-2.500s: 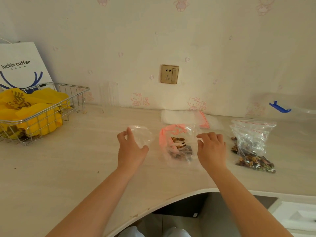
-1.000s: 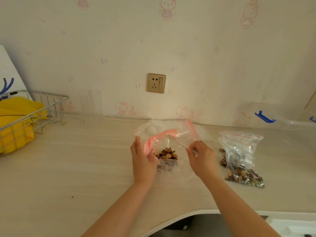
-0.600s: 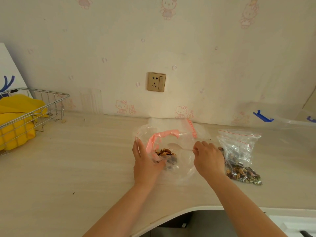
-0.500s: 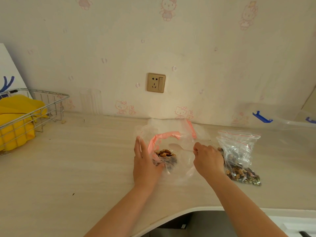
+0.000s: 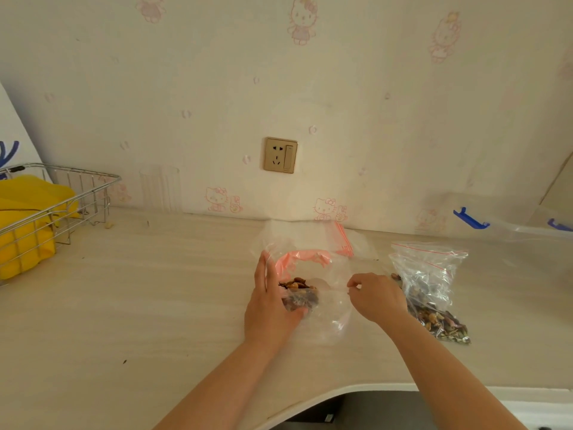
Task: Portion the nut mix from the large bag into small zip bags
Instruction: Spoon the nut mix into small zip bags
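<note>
On the pale wood-grain bench [image 5: 155, 305] the left hand [image 5: 268, 308] cups a crinkly clear small zip bag [image 5: 305, 293] with a pink rim — lumpy brown nuts inside. The right hand [image 5: 376, 297] pinches the film's edge, fingers together. The large bag [image 5: 428, 283] slumps just beside.

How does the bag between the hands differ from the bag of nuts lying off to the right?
The held bag stands open at the top, gripped by the left hand and pinched by the right hand; the right bag lies untouched on the counter. The held bag's rim looks pink; the right bag's is a thin red line. Both are clear and hold nuts.
</note>
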